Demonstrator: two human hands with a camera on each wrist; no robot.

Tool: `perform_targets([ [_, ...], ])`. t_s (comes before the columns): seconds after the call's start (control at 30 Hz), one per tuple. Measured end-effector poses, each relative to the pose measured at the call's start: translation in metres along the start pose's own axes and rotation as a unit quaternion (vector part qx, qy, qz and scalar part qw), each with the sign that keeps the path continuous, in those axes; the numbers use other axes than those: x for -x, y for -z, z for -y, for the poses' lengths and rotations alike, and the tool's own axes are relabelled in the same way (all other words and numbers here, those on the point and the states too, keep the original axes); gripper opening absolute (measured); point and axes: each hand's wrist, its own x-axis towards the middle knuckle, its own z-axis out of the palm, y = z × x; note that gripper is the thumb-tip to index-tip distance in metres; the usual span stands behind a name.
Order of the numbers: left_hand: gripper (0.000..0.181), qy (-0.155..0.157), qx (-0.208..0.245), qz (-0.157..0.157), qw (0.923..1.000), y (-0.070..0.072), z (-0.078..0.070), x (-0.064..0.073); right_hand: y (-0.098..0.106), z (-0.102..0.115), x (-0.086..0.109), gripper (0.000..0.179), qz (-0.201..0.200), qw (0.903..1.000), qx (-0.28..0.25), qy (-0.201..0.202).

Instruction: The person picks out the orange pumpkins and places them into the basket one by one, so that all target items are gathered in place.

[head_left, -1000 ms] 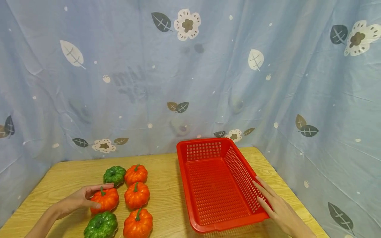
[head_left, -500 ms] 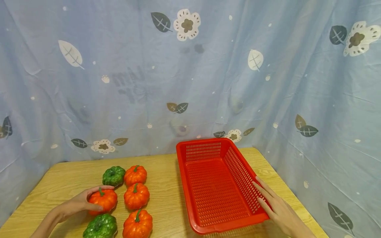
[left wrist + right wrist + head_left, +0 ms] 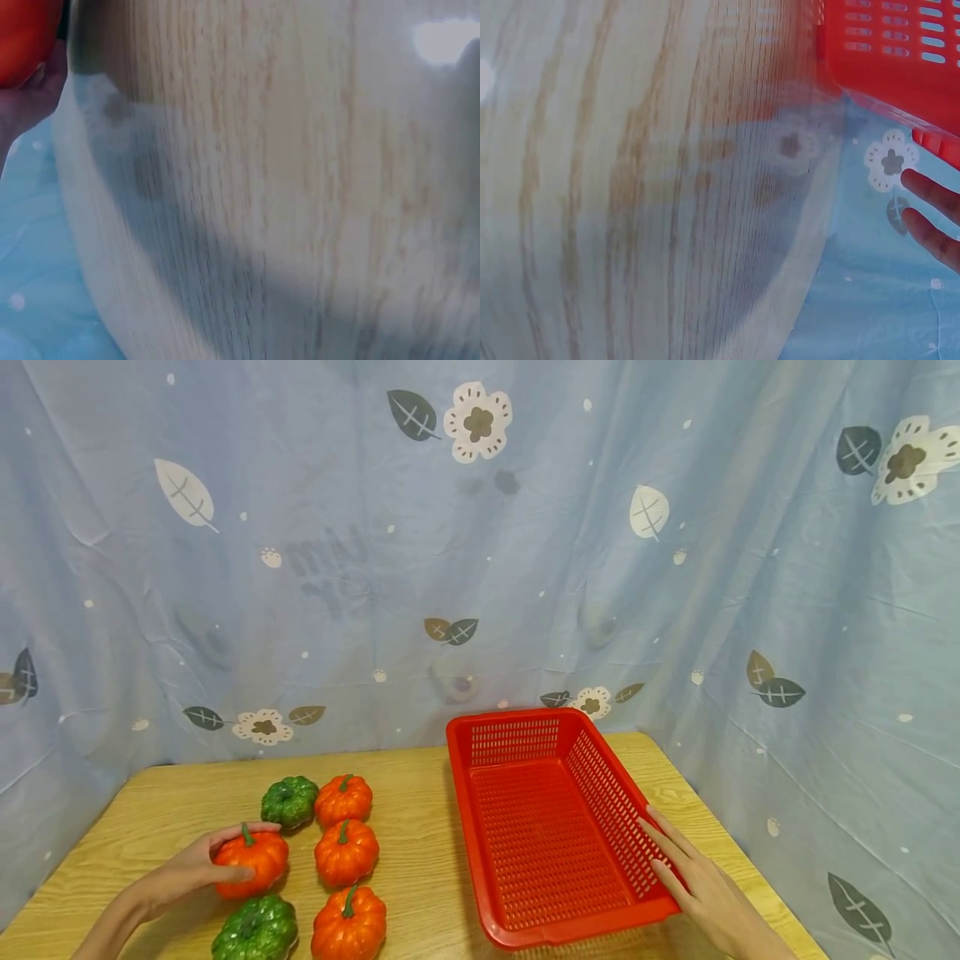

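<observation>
My left hand (image 3: 197,862) grips an orange pumpkin (image 3: 258,858) with a green stem, fingers over its far side and thumb across its near side. The left wrist view shows part of this pumpkin (image 3: 26,37) at the upper left corner. A green pumpkin (image 3: 255,929) sits just in front of it, and another green pumpkin (image 3: 289,802) behind it. On the right, my right hand (image 3: 705,887) rests on the right rim of a red plastic basket (image 3: 491,893), its fingers fairly straight. Two of those fingers (image 3: 930,196) show near the basket in the right wrist view.
Three more orange pumpkins (image 3: 347,853) stand in a column to the right of the held one. Wooden table (image 3: 416,827) surface lies between that column and the basket. A blue patterned curtain (image 3: 360,610) borders the table at the back and sides.
My left hand has drawn the orange pumpkin a little to the left, away from the column, and its stem now stands slightly higher. The right hand and basket have stayed put.
</observation>
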Motion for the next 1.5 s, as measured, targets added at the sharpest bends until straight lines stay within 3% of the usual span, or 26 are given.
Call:
perform_targets([
  [0.1, 0.049, -0.003, -0.040, -0.044, 0.9983, -0.002, -0.003, 0.003, 0.036, 0.018, -0.006, 0.055, 0.050, 0.9987, -0.009, -0.005],
  [0.17, 0.049, -0.010, -0.060, -0.072, 0.9956, -0.004, -0.004, 0.004, 0.043, 0.031, -0.006, 0.052, 0.033, 0.9987, -0.035, -0.019],
  [0.23, 0.050, -0.027, -0.065, -0.089, 0.9935, -0.006, -0.005, 0.005, 0.045, 0.041, -0.007, 0.049, 0.007, 0.9986, -0.043, -0.031],
  [0.37, 0.050, -0.066, -0.054, -0.101, 0.9912, -0.010, -0.006, 0.004, 0.046, 0.046, -0.009, 0.049, -0.018, 0.9984, -0.054, -0.007],
  [0.47, 0.051, -0.092, -0.070, -0.126, 0.9853, -0.015, -0.008, 0.003, 0.046, 0.043, -0.009, 0.050, -0.016, 0.9975, -0.068, 0.008],
  [0.6, 0.053, -0.109, -0.098, -0.175, 0.9736, -0.023, -0.013, 0.002, 0.046, 0.042, -0.009, 0.050, -0.005, 0.9990, -0.044, -0.004],
  [0.73, 0.054, -0.124, -0.103, -0.196, 0.9672, -0.031, -0.019, 0.003, 0.047, 0.042, -0.008, 0.050, 0.005, 0.9997, -0.021, -0.012],
  [1.07, 0.055, -0.111, -0.121, -0.232, 0.9587, -0.048, -0.033, 0.003, 0.048, 0.041, -0.007, 0.051, -0.001, 0.9996, -0.024, -0.018],
  [1.27, 0.055, -0.095, -0.117, -0.242, 0.9585, -0.062, -0.041, 0.001, 0.047, 0.043, -0.007, 0.054, 0.009, 0.9994, -0.020, -0.026],
  [1.5, 0.059, -0.076, -0.115, -0.240, 0.9608, -0.083, -0.056, -0.010, 0.047, 0.043, -0.007, 0.057, 0.013, 0.9992, -0.031, -0.022],
])
